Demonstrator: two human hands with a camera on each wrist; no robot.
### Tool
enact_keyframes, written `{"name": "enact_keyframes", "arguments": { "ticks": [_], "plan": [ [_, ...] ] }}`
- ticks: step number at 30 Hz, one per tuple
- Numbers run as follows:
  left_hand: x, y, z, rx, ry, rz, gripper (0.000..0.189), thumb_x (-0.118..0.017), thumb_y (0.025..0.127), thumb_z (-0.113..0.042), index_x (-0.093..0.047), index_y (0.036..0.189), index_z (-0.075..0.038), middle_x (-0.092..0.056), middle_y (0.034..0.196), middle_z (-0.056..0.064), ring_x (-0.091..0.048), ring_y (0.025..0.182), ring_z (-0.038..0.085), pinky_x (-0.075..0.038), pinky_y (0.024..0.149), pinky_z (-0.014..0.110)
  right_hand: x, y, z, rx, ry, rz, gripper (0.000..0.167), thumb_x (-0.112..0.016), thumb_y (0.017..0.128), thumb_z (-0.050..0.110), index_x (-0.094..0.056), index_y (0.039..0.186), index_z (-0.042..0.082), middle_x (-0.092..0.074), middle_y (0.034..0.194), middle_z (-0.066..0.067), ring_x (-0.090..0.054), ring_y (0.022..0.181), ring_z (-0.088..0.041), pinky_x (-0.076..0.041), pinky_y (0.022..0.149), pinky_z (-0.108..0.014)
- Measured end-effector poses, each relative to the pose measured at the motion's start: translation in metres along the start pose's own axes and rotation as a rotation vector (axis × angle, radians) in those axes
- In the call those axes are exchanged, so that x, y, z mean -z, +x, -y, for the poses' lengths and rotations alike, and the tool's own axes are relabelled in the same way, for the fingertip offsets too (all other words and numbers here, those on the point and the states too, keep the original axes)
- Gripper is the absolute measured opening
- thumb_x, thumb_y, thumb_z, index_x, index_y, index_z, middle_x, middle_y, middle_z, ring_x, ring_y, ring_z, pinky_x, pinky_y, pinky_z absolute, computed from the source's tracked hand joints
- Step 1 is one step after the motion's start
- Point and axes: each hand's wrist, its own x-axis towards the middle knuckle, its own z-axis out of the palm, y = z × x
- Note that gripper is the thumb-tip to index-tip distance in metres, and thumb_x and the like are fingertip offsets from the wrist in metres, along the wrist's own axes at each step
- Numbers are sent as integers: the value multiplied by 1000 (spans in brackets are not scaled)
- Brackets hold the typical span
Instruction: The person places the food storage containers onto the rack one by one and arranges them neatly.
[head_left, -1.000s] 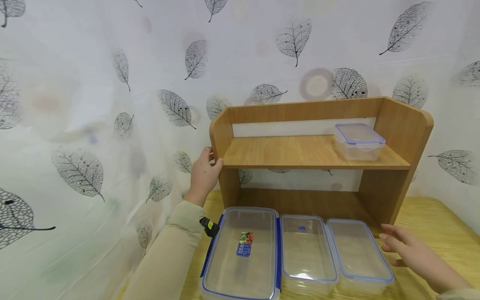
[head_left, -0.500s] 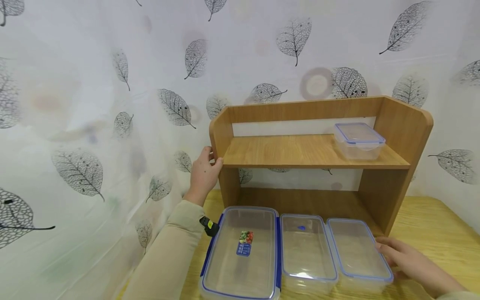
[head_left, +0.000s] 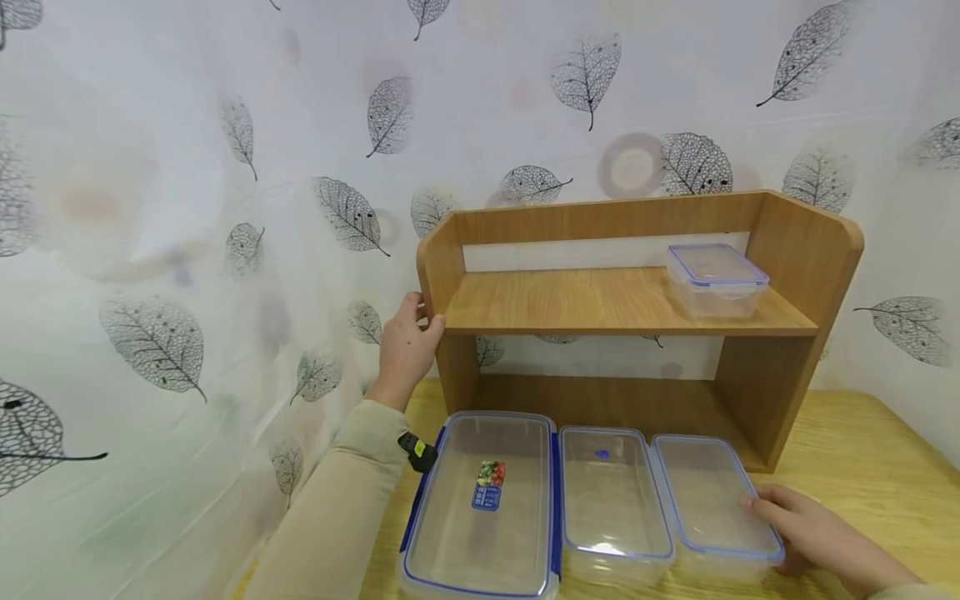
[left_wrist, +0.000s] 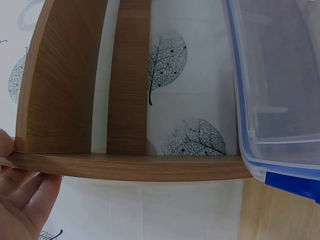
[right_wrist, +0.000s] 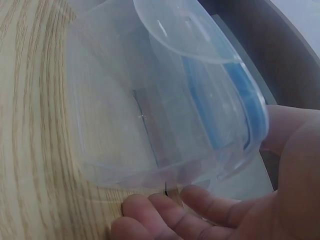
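Observation:
My left hand (head_left: 405, 350) grips the left side panel of a two-tier wooden desk shelf (head_left: 547, 300). In the left wrist view, its thumb lies on one side of the panel edge (left_wrist: 150, 167) and its fingers on the other. At the lower right, my right hand (head_left: 825, 537) holds a clear food container (head_left: 712, 492) with a blue-rimmed lid by its right side. The right wrist view shows the thumb at the lid's blue seal and the curled fingers (right_wrist: 205, 205) along the clear wall; the contact of some fingertips is hard to make out.
A similar container (head_left: 615, 496) stands just left of the held one, then a larger one (head_left: 517, 533) with dark blue clips and a label. Another small container (head_left: 716, 283) sits on the upper shelf's right end. Leaf-patterned sheeting (head_left: 300, 125) hangs behind the wooden table (head_left: 862, 442).
My right hand has moved left and down onto the right-hand container, from apart to holding its side. The left hand has kept its grip on the shelf panel.

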Motion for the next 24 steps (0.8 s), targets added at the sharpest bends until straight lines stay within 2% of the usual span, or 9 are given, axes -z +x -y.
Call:
{"name": "enact_keyframes", "arguments": {
  "ticks": [7,12,19,24],
  "plan": [
    [-1,1,2,1,10,-4,38,-57,101,-31,-53,135,-14,-61,138,17,-66,114,37,-58,90,49,-2,-1,0,-68,-20,-49,58,-44,107,41,-43,124,-15,-56,82,-6,-55,61,-18,-55,57,-31],
    [-1,0,1,5,9,1,38,-56,102,-30,-52,136,-13,-60,138,17,-65,115,37,-58,89,50,-3,-2,1,-86,-14,-65,58,-44,107,42,-43,122,-14,-55,85,-7,-55,64,-18,-56,58,-32],
    [0,-1,0,8,12,3,38,-57,102,-30,-52,135,-13,-60,138,18,-65,115,38,-58,89,49,-2,-8,3,-36,24,-50,54,-45,107,37,-37,125,-13,-56,90,-8,-57,70,-18,-59,61,-34],
    [0,0,0,7,14,5,38,-57,102,-30,-52,135,-13,-60,138,17,-65,115,37,-58,89,49,-1,-9,3,-1,43,-59,52,-47,107,31,-30,128,-13,-57,101,-11,-60,83,-19,-61,66,-38]
  ]
}}
